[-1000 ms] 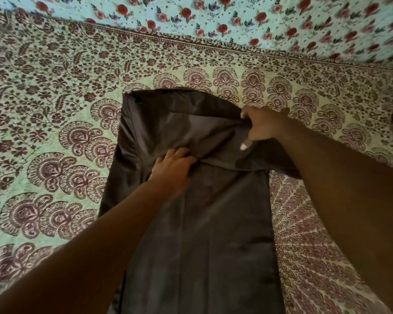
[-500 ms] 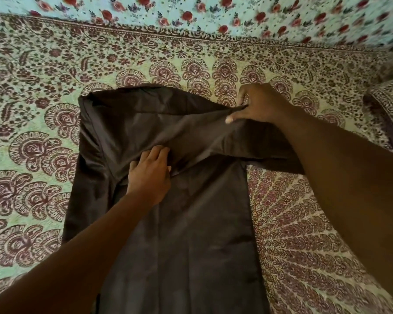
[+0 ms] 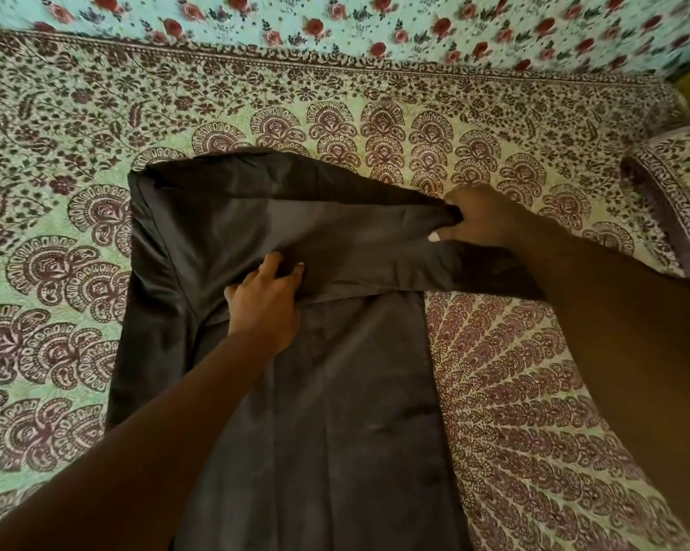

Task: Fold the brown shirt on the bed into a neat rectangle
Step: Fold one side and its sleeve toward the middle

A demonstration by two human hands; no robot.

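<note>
brown shirt (image 3: 335,391): lay along the patterned bed cover (image 3: 57,272), top part folded across | left hand (image 3: 265,302): we pressed it flat on the fold, fingers together | right hand (image 3: 484,218): we pinched the cloth at the fold's right end

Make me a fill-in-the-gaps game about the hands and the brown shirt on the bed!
1. The brown shirt lies on a patterned ____.
2. The right hand pinches the shirt's ____ edge.
3. The left hand lies ____ on the shirt's middle.
4. Both hands are touching the ____.

Missing words: bedspread; right; flat; shirt
</note>
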